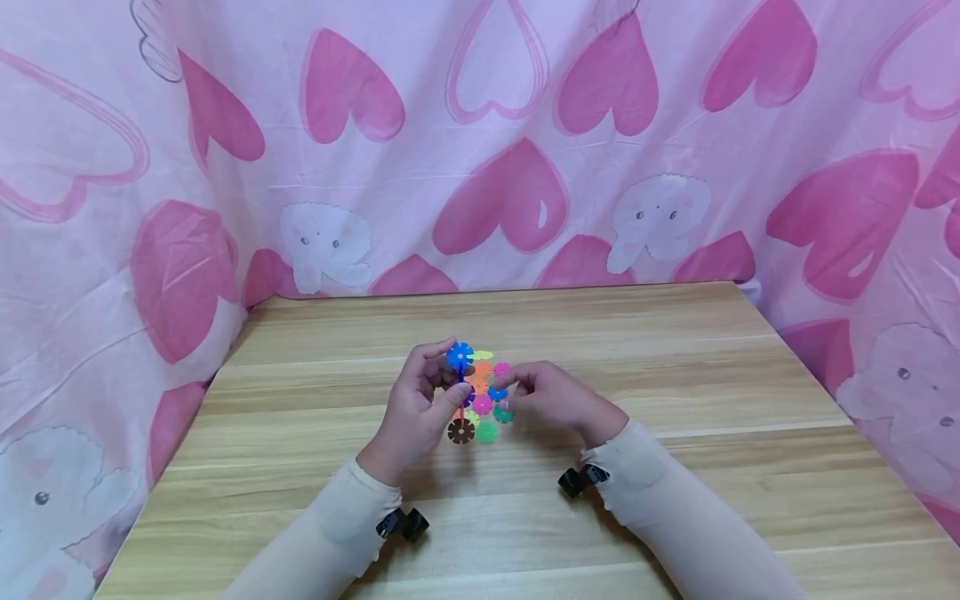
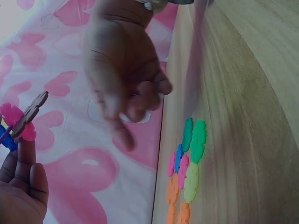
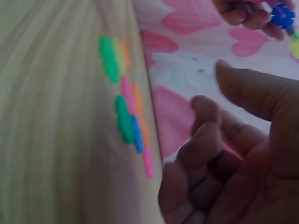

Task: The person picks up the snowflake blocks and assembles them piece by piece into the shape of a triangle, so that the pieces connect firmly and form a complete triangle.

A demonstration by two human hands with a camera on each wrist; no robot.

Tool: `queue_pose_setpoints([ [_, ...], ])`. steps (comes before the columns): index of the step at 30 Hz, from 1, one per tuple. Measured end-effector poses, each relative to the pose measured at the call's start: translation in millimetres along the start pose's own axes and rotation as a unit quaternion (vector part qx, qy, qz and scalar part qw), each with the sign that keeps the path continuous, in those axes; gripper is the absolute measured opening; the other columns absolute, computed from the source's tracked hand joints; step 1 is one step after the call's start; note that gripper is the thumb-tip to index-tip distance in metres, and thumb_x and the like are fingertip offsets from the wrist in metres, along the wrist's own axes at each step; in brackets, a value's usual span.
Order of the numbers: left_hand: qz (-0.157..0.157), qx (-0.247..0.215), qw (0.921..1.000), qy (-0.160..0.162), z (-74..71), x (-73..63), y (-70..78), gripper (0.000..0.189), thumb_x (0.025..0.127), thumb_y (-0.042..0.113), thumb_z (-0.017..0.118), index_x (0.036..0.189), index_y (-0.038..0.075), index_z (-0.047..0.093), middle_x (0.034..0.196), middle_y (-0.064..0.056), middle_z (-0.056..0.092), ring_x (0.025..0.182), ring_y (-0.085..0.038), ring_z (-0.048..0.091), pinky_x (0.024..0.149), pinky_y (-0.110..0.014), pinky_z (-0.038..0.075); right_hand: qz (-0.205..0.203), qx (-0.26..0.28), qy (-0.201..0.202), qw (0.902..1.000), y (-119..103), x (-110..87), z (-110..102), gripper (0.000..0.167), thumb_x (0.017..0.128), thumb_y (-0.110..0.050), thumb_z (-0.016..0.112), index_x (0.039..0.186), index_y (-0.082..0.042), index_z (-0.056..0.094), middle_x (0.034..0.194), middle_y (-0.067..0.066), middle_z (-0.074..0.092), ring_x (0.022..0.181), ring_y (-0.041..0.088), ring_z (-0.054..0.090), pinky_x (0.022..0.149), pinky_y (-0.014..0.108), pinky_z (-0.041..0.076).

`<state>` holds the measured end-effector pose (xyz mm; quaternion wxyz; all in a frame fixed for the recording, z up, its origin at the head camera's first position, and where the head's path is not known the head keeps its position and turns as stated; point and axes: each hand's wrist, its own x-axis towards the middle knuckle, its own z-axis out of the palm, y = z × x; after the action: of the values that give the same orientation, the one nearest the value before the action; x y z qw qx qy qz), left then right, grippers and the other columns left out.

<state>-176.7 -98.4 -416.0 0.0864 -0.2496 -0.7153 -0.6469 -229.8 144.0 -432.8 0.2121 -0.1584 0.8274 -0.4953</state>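
My left hand (image 1: 408,408) holds up several notched plastic discs joined in a chain, pinched between thumb and fingers. A blue disc (image 1: 460,356) tops the chain and a brown disc (image 1: 461,431) is at its lower end; in the left wrist view a pink disc (image 2: 10,112) shows beside the brown one. My right hand (image 1: 551,396) hovers to the right, fingers loosely bent, with nothing in its grasp in the right wrist view. Loose discs lie flat on the table between the hands, among them a green one (image 2: 198,140), an orange one (image 2: 172,189) and a blue one (image 3: 136,134).
The wood-grain table (image 1: 675,358) stretches out around both hands. A pink cloth (image 1: 420,192) printed with hearts hangs behind it and at both sides. A small black device (image 1: 401,525) is strapped at the left wrist, another (image 1: 583,481) at the right.
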Motion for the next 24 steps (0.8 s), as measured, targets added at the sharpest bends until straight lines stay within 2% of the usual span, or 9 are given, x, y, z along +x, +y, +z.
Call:
queue_pose_setpoints([
  [3, 0.009, 0.011, 0.9999, -0.003, 1.1, 0.4, -0.4, 0.058, 0.097, -0.005, 0.068, 0.149, 0.008, 0.045, 0.114, -0.023, 0.065, 0.097, -0.019, 0.06, 0.086, -0.023, 0.055, 0.045, -0.033, -0.014, 0.9983, 4.0, 1.9, 3.2, 0.025, 0.098, -0.019, 0.075, 0.122, -0.017, 0.077, 0.077, 0.004, 0.061, 0.06, 0.017, 0.049, 0.054, 0.029, 0.041],
  [8, 0.016, 0.024, 0.9996, -0.004, 1.8, 0.7, -1.2, 0.056, 0.097, -0.005, 0.068, 0.148, 0.003, 0.046, 0.107, -0.019, 0.065, 0.095, -0.019, 0.06, 0.084, -0.024, 0.054, 0.069, -0.066, -0.03, 0.995, 4.9, 3.2, 5.9, 0.029, 0.096, -0.017, 0.077, 0.125, -0.02, 0.076, 0.078, 0.006, 0.062, 0.059, 0.019, 0.049, 0.054, 0.029, 0.042],
  [14, 0.004, 0.033, 0.9994, -0.01, 1.4, 0.8, -0.7, 0.057, 0.098, -0.001, 0.069, 0.149, 0.012, 0.047, 0.107, -0.012, 0.065, 0.098, -0.02, 0.059, 0.085, -0.025, 0.054, 0.091, -0.081, -0.034, 0.9919, 2.0, 1.0, 6.8, 0.036, 0.093, -0.014, 0.08, 0.128, -0.022, 0.075, 0.091, 0.01, 0.062, 0.068, 0.024, 0.053, 0.06, 0.032, 0.045],
  [16, 0.002, 0.035, 0.9993, -0.012, 1.3, 0.9, -0.7, 0.057, 0.098, -0.001, 0.069, 0.149, 0.013, 0.047, 0.107, -0.011, 0.065, 0.098, -0.021, 0.059, 0.086, -0.025, 0.054, 0.096, -0.09, -0.033, 0.9908, 2.2, 0.6, 7.5, 0.035, 0.092, -0.012, 0.081, 0.125, -0.023, 0.076, 0.091, 0.012, 0.061, 0.07, 0.025, 0.054, 0.062, 0.033, 0.046],
  [20, -0.005, 0.038, 0.9992, -0.011, 1.5, 0.6, 0.3, 0.058, 0.098, -0.001, 0.069, 0.15, 0.013, 0.047, 0.107, -0.012, 0.065, 0.097, -0.022, 0.059, 0.085, -0.025, 0.054, 0.082, -0.126, -0.025, 0.9883, 2.9, -0.1, 9.7, 0.03, 0.09, -0.003, 0.079, 0.114, -0.022, 0.077, 0.099, 0.007, 0.065, 0.079, 0.025, 0.057, 0.069, 0.034, 0.049],
  [24, -0.019, 0.04, 0.999, -0.01, 1.8, -1.1, 1.7, 0.059, 0.098, -0.001, 0.07, 0.15, 0.015, 0.047, 0.109, -0.014, 0.065, 0.098, -0.023, 0.059, 0.083, -0.026, 0.054, 0.083, -0.15, -0.027, 0.9848, 3.6, -0.3, 11.5, 0.027, 0.09, 0.002, 0.076, 0.106, -0.02, 0.073, 0.096, 0.005, 0.065, 0.084, 0.026, 0.058, 0.07, 0.036, 0.051],
])
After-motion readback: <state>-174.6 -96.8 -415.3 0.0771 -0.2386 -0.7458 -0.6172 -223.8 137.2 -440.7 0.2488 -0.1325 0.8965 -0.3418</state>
